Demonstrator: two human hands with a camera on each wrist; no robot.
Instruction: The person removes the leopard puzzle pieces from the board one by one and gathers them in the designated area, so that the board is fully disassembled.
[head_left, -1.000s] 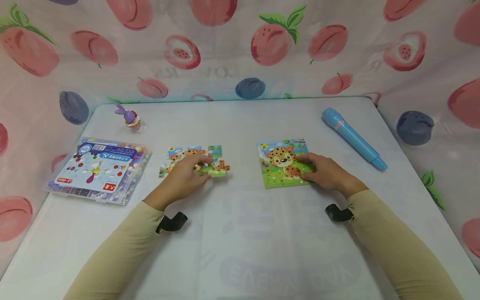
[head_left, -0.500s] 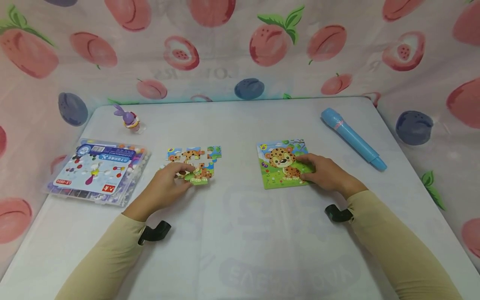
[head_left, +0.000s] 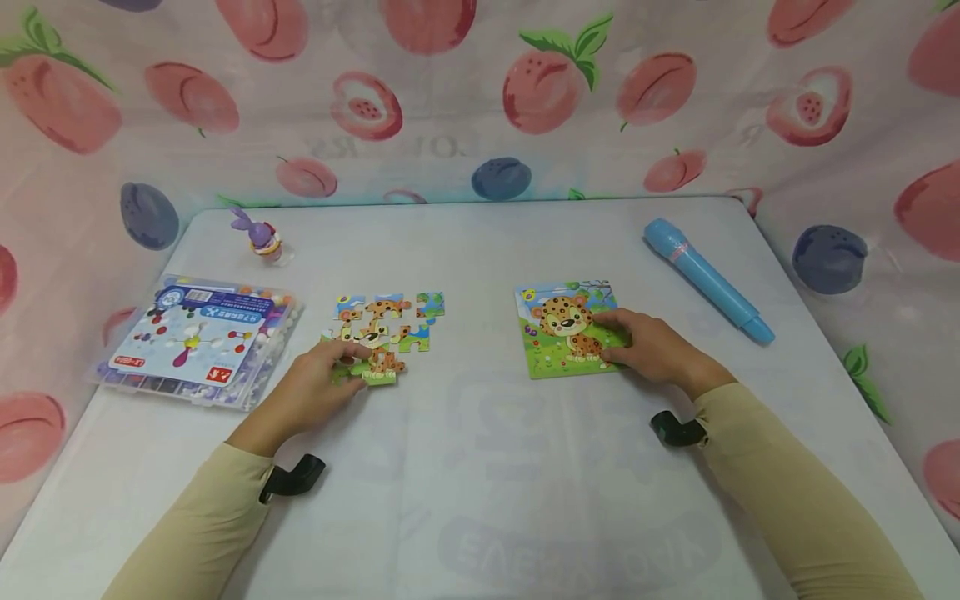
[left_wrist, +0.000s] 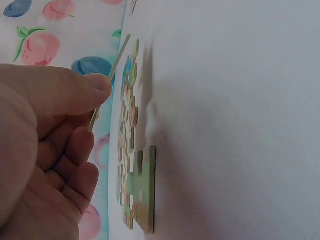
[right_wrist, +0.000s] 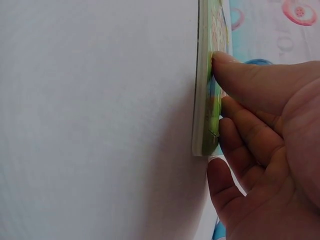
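My left hand (head_left: 300, 392) pinches a jigsaw piece (head_left: 384, 365) showing a spotted leopard body and green grass. In the left wrist view that piece appears edge-on between thumb and finger, tilted and raised over the table. Beyond the hand lie several jigsaw pieces (head_left: 387, 308) with parts of a leopard picture, set in loose rows with gaps. A green piece (left_wrist: 146, 190) lies nearest the left wrist camera, partly hidden by the hand in the head view. My right hand (head_left: 656, 346) rests on the right side of a square leopard picture board (head_left: 543, 354), thumb and fingertips on its face.
A clear plastic case (head_left: 195, 342) of small coloured parts with a printed label stands at the left. Behind it is a purple rabbit figure (head_left: 260, 237). A blue microphone-shaped tube (head_left: 705, 279) lies at the back right. A fruit-print curtain (head_left: 450, 100) hangs behind the white table (head_left: 480, 483).
My left hand has moved left and toward me with the leopard-body jigsaw piece, uncovering more of the rows behind it. My right hand and the picture board have stayed in place.
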